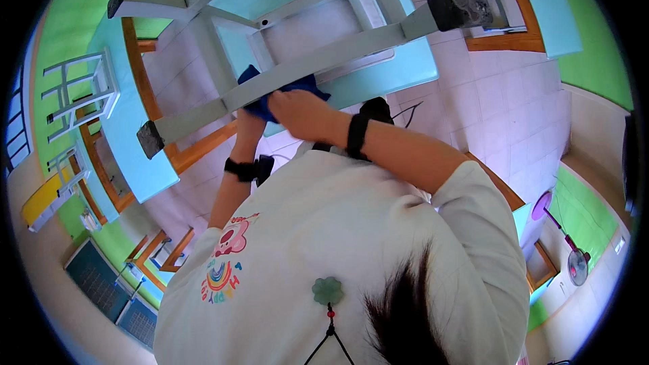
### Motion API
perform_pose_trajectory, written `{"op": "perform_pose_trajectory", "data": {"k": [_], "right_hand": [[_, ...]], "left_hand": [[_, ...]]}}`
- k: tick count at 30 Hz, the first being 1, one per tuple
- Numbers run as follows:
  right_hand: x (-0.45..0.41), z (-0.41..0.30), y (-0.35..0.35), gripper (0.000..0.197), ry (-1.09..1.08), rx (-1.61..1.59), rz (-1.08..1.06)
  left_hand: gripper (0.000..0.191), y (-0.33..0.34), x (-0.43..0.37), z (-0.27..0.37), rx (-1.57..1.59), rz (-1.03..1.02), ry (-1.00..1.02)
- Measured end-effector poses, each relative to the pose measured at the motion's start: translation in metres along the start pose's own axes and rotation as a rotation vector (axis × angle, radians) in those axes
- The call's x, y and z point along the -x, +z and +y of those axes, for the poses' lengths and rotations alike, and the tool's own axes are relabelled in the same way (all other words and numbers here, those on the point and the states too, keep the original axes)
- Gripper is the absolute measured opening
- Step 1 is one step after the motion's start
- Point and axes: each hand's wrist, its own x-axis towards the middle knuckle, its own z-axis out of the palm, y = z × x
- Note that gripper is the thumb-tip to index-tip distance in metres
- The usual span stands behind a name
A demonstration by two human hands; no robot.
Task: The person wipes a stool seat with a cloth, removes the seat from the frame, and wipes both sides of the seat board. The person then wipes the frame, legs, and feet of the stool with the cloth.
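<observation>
An upturned stool with a pale grey frame [314,63] rests on a light blue table [405,68], its dark-capped feet pointing up towards me. My right hand [301,111] grips a dark blue cloth [309,86] against the near rail of the stool. My left hand [250,119] is below that rail at its left part, at the cloth's lower edge; its fingers are mostly hidden by the cloth and rail. The cloth shows on both sides of the rail. Both wrists wear black bands.
More light blue tables with orange-brown wooden frames stand at the left [132,137] and upper right [557,15]. Stools lie upturned on the left tables [83,94]. A thin black cable [413,111] shows beside the near table. A standing fan [578,266] is at the lower right.
</observation>
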Motion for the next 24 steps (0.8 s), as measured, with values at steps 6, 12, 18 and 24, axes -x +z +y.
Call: {"op": "perform_pose_trajectory", "data": {"k": [6,12,18,24], "right_hand": [[-0.009,-0.005,-0.005,0.037,-0.030,0.027,-0.067],[-0.009,-0.016,-0.018,0.045,-0.081,-0.069,0.092],[-0.004,0.006,0.018,0.054,0.061,-0.003,0.000],[-0.019,-0.033,-0.032,0.055,0.077,-0.151,0.026]], "left_hand": [[0.040,-0.015,0.009,-0.030,-0.280,-0.020,0.046],[0.036,-0.021,0.027,0.087,-0.219,0.005,-0.002],[0.034,-0.012,0.014,0.026,-0.282,-0.147,-0.022],[0.038,-0.017,0.037,0.105,-0.230,0.021,0.012]]}}
